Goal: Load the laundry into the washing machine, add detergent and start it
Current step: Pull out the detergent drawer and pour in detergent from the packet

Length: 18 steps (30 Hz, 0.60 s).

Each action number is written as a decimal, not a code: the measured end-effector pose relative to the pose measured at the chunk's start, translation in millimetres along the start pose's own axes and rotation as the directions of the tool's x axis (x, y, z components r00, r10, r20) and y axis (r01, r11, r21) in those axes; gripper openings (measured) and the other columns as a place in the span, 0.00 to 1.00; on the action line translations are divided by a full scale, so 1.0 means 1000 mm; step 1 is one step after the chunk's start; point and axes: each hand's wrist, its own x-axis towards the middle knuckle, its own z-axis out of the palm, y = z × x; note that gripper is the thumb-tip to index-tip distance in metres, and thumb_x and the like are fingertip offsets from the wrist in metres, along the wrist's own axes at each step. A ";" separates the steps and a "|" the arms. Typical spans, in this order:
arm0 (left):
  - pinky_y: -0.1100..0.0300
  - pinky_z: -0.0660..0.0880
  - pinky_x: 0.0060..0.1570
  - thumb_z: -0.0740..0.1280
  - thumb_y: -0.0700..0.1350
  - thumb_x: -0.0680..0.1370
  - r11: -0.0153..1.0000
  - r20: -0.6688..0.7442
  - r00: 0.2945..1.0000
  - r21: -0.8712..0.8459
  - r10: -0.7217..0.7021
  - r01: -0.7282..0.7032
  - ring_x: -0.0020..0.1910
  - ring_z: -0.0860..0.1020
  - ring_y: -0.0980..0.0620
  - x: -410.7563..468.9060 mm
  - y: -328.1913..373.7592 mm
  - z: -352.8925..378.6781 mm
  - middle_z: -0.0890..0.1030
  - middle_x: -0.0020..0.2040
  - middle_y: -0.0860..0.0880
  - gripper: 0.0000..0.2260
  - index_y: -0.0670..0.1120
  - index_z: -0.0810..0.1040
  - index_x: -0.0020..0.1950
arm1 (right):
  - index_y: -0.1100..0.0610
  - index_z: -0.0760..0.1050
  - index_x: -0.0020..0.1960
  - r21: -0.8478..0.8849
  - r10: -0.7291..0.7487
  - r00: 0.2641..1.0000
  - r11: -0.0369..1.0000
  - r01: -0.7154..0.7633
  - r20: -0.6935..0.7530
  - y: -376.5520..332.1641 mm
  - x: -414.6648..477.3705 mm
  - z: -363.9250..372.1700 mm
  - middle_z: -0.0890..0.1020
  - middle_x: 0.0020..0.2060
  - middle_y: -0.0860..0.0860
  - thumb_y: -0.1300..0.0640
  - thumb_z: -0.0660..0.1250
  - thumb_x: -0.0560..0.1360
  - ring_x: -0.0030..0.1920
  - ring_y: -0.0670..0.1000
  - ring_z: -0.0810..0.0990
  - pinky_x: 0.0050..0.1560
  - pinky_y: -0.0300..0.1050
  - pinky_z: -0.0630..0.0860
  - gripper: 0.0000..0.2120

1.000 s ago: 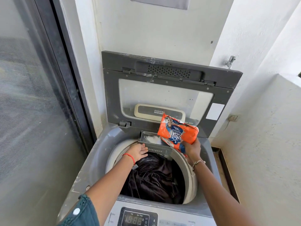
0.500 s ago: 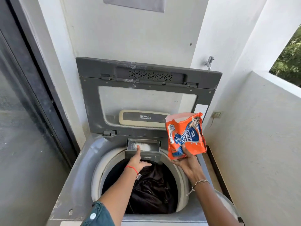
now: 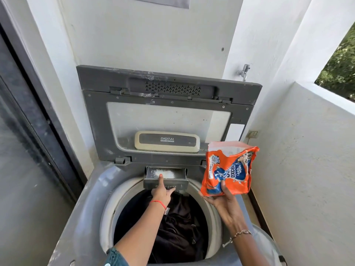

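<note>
A: Left hand?
B: Reaching forward over the drum, index finger stretched out, tip on the top edge of the drawer. Thumb touches the drawer's front face, where the word "Detergent" is partly covered. Other fingers curled under. It grips nothing, just presses. Red thread on the wrist.

A: Drawer status?
B: Pulled out from the washer back rim, just ahead of the left fingertip. White powder heaped inside, right beyond the finger.

A: Right hand?
B: Palm up, fingers closed around the bottom of the pouch. Thumb across the front of it. Chain bracelet on the wrist.

A: Pouch details?
B: Orange with blue print, torn open at the top, held upright. It sits to the right of the drawer, apart from it (crumpled, fill level can't be told).

A: Laundry?
B: Dark fabric, in the drum, directly below the left forearm and between both arms.

A: Lid?
B: Raised, standing up behind both hands, leaning on the wall. Window panel in it, "DIGITAL" label above the drawer.

A: Anything else?
B: Tap on the wall, far above the right hand. Teal sleeve at the left elbow.
</note>
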 end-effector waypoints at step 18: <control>0.39 0.55 0.71 0.57 0.66 0.75 0.943 0.085 0.974 0.281 -0.209 0.178 0.74 0.59 0.41 -0.051 -0.068 0.069 0.58 0.76 0.43 0.38 0.42 0.55 0.76 | 0.54 0.83 0.47 -0.030 -0.525 0.850 0.851 0.524 -0.034 -0.209 -0.106 -0.043 0.85 0.45 0.54 0.62 0.71 0.62 0.45 0.56 0.84 0.49 0.67 0.76 0.13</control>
